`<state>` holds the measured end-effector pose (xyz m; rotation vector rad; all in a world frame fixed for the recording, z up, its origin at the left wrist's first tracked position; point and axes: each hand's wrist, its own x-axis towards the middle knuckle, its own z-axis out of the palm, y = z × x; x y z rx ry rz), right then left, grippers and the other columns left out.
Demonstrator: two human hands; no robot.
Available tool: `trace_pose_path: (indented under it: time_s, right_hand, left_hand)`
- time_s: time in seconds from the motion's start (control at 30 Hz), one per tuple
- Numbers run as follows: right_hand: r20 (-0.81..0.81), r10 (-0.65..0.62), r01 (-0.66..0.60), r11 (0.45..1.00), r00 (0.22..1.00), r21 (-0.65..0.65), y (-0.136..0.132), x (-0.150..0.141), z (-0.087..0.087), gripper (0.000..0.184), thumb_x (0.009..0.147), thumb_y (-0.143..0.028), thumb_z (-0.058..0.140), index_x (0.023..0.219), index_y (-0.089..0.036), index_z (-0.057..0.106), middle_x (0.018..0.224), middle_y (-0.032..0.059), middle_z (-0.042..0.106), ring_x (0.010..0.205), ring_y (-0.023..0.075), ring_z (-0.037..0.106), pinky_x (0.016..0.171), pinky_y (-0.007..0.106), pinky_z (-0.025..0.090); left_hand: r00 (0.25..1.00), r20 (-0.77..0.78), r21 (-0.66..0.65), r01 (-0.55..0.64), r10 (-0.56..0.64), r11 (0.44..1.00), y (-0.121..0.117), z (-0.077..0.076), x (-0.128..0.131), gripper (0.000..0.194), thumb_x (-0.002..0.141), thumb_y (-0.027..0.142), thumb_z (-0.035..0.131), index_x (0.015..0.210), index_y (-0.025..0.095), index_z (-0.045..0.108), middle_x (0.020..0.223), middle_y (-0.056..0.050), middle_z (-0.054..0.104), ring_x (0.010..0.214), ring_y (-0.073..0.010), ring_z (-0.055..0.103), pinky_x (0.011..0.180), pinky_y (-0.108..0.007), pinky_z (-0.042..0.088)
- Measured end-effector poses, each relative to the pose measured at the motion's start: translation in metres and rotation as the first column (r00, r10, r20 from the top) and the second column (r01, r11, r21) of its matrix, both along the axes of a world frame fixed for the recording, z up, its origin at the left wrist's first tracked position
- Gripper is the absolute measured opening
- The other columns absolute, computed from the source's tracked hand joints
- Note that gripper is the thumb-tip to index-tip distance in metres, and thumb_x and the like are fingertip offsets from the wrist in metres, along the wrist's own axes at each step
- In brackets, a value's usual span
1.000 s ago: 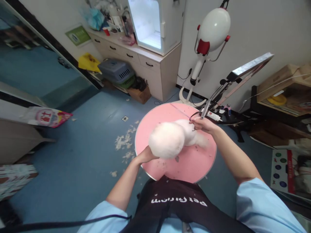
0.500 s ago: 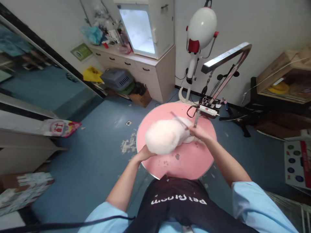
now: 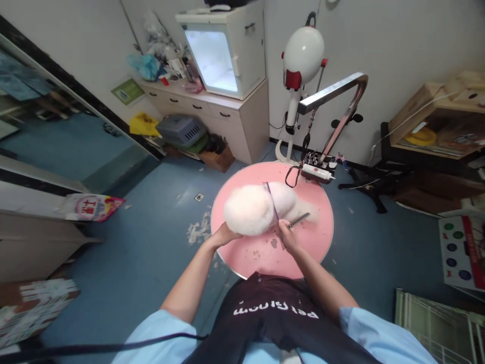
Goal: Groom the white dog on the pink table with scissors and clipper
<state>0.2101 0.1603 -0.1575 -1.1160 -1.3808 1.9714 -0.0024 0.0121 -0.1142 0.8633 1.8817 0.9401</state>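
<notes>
A fluffy white dog (image 3: 248, 210) lies on the round pink grooming table (image 3: 261, 258), its big rounded head to the left and its body to the right. My left hand (image 3: 224, 235) holds the head from below on the near side, the fingers partly hidden by fur. Beside the dog's near flank, my right hand (image 3: 285, 236) is closed around a thin purple comb (image 3: 272, 200), whose toothed end lies over the fur behind the head. From the same hand a pair of grey scissors (image 3: 299, 221) points right, largely covered by the fingers.
A metal grooming arm (image 3: 333, 93) rises at the table's far right, with a tool holder and white tube (image 3: 316, 173) on it. Behind stands a white dryer (image 3: 303, 54). Fur clippings (image 3: 199, 230) lie on the floor. A pet carrier (image 3: 182, 132) sits by the cabinet.
My right hand has moved left and towards me, from the dog's back to its near side. The comb now stands more upright over the fur. My left hand stays at the head.
</notes>
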Motion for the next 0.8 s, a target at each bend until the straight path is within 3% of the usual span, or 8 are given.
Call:
trace_pose_path:
  time_s: [0.1, 0.2, 0.3, 0.4, 0.5, 0.57, 0.67, 0.8]
  right_hand:
    - [-0.067, -0.166, 0.155, 0.977, 0.984, -0.144, -0.025, 0.018, -0.016, 0.053, 0.077, -0.074, 0.049, 0.067, -0.026, 0.031, 0.047, -0.0073, 0.024, 0.044, 0.0116, 0.023, 0.046, 0.029, 0.028]
    - [0.083, -0.32, 0.33, 0.926, 0.944, -0.18, -0.041, 0.041, -0.035, 0.051, 0.079, -0.073, 0.046, 0.067, -0.027, 0.028, 0.044, -0.009, 0.017, 0.04, 0.0118, 0.018, 0.042, 0.03, 0.023]
    - [0.242, -0.366, 0.409, 0.899, 0.899, -0.16, -0.043, 0.042, -0.039, 0.049, 0.079, -0.071, 0.045, 0.066, -0.028, 0.027, 0.045, -0.006, 0.024, 0.041, 0.0132, 0.024, 0.04, 0.031, 0.023]
    - [0.159, -0.342, 0.358, 0.929, 0.926, -0.089, -0.033, 0.015, -0.024, 0.051, 0.076, -0.072, 0.051, 0.067, -0.027, 0.029, 0.053, -0.0033, 0.036, 0.049, 0.0134, 0.036, 0.046, 0.029, 0.034]
    - [0.057, -0.237, 0.242, 0.963, 0.97, -0.116, -0.021, -0.014, -0.008, 0.053, 0.077, -0.074, 0.052, 0.07, -0.026, 0.032, 0.053, -0.0044, 0.037, 0.049, 0.0128, 0.035, 0.047, 0.028, 0.032]
    - [0.038, -0.276, 0.278, 0.944, 0.961, -0.177, -0.019, -0.025, -0.004, 0.054, 0.081, -0.076, 0.047, 0.071, -0.026, 0.031, 0.051, -0.0059, 0.032, 0.046, 0.0123, 0.03, 0.046, 0.028, 0.028]
    - [0.042, -0.306, 0.308, 0.927, 0.951, -0.216, -0.023, -0.027, -0.005, 0.057, 0.081, -0.078, 0.047, 0.07, -0.026, 0.028, 0.048, -0.0069, 0.028, 0.045, 0.0115, 0.027, 0.046, 0.028, 0.025]
    - [-0.127, -0.333, 0.317, 0.939, 0.934, -0.13, -0.017, -0.017, -0.003, 0.059, 0.08, -0.079, 0.046, 0.068, -0.026, 0.023, 0.049, -0.0076, 0.024, 0.045, 0.0109, 0.025, 0.048, 0.028, 0.03]
  left_hand:
    - [1.0, 0.0, 0.027, 0.028, -0.028, 0.999, 0.003, 0.006, -0.001, 0.087, 0.056, 0.042, 0.082, 0.133, 0.01, 0.056, 0.143, -0.019, 0.057, 0.132, -0.0354, 0.055, 0.116, -0.048, 0.043]
    - [0.998, 0.008, 0.015, 0.056, -0.056, 0.998, 0.006, 0.01, -0.002, 0.084, 0.057, 0.04, 0.079, 0.132, 0.01, 0.057, 0.143, -0.017, 0.058, 0.133, -0.0349, 0.055, 0.114, -0.046, 0.044]
    - [0.996, 0.025, 0.027, 0.08, -0.08, 0.996, 0.009, 0.013, -0.005, 0.084, 0.057, 0.04, 0.078, 0.133, 0.011, 0.056, 0.142, -0.017, 0.059, 0.132, -0.0338, 0.055, 0.112, -0.044, 0.046]
    - [0.994, 0.045, 0.065, 0.094, -0.097, 0.993, 0.013, 0.015, -0.007, 0.085, 0.056, 0.04, 0.078, 0.132, 0.01, 0.055, 0.142, -0.018, 0.058, 0.131, -0.0335, 0.055, 0.113, -0.044, 0.045]
    - [0.991, 0.068, 0.074, 0.107, -0.112, 0.992, 0.015, 0.016, -0.008, 0.084, 0.057, 0.038, 0.077, 0.133, 0.009, 0.053, 0.142, -0.019, 0.058, 0.131, -0.0335, 0.056, 0.113, -0.044, 0.045]
    - [0.989, 0.088, 0.056, 0.118, -0.123, 0.991, 0.016, 0.017, -0.009, 0.082, 0.058, 0.038, 0.076, 0.131, 0.008, 0.054, 0.138, -0.019, 0.06, 0.128, -0.0334, 0.058, 0.111, -0.044, 0.047]
    - [0.984, 0.094, 0.043, 0.146, -0.149, 0.988, 0.017, 0.019, -0.01, 0.077, 0.059, 0.037, 0.075, 0.128, 0.009, 0.056, 0.135, -0.017, 0.063, 0.125, -0.0324, 0.059, 0.108, -0.042, 0.049]
    - [0.985, 0.067, 0.026, 0.158, -0.159, 0.987, 0.018, 0.02, -0.013, 0.072, 0.058, 0.036, 0.074, 0.123, 0.01, 0.059, 0.13, -0.016, 0.066, 0.121, -0.0313, 0.06, 0.104, -0.04, 0.051]
